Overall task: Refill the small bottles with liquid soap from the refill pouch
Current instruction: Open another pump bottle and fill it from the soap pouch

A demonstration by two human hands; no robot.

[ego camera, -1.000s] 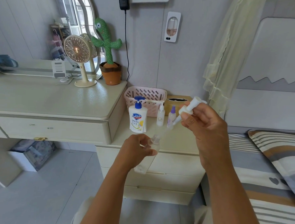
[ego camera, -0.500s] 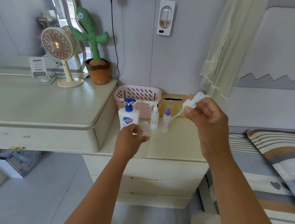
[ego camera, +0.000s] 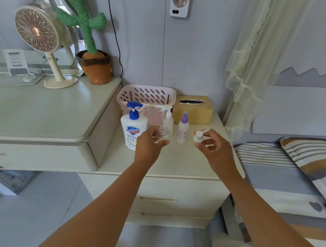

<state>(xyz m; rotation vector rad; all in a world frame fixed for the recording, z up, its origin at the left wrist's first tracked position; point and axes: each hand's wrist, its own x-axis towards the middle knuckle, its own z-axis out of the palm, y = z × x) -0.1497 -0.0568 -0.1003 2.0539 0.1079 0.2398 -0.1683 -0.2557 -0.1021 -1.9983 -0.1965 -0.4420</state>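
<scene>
STEP: pre-fill, cap off | L hand gripped small clear bottle, neck open | R hand pinched pump cap, apart from bottle | NEXT (est.): park cap, bring soap; Safeguard dispenser stood just left of L hand; no pouch seen.

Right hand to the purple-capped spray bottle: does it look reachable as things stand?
Likely yes: the purple-capped spray bottle stands just beside the right hand, only bare nightstand top between them. But that hand pinches the white pump head, so it would probably have to set that down first.
</scene>
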